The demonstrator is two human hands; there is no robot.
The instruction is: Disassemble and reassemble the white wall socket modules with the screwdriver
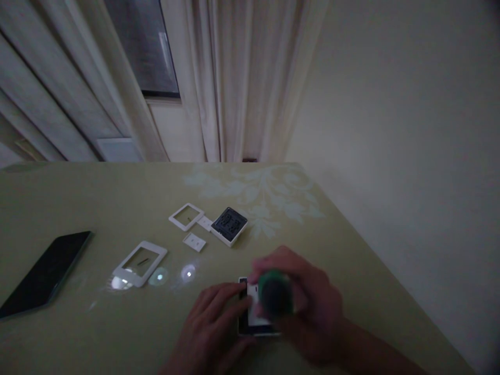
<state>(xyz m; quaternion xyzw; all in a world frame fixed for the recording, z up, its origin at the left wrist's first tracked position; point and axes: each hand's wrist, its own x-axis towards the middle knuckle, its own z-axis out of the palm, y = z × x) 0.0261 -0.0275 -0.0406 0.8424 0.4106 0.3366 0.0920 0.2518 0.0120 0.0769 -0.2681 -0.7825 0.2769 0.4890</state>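
A small wall socket [253, 317], white in the middle with a dark border, lies on the table in front of me. Its right part is hidden. My left hand [213, 323] grips it from the left, fingers on its upper left edge and thumb by the lower edge. Over the socket, my right hand [308, 307] is closed around a screwdriver [275, 294] with a green and black handle, seen from its butt end and slightly blurred. The screwdriver's tip is hidden beneath the handle and hand.
Two white frames [159, 252] [176, 223] lie further left, each with a small dark screw inside. Near them are small white inserts [194, 242] and a second socket [229, 225], dark side up. A dark tablet [47, 273] lies far left. The wall borders the table's right edge.
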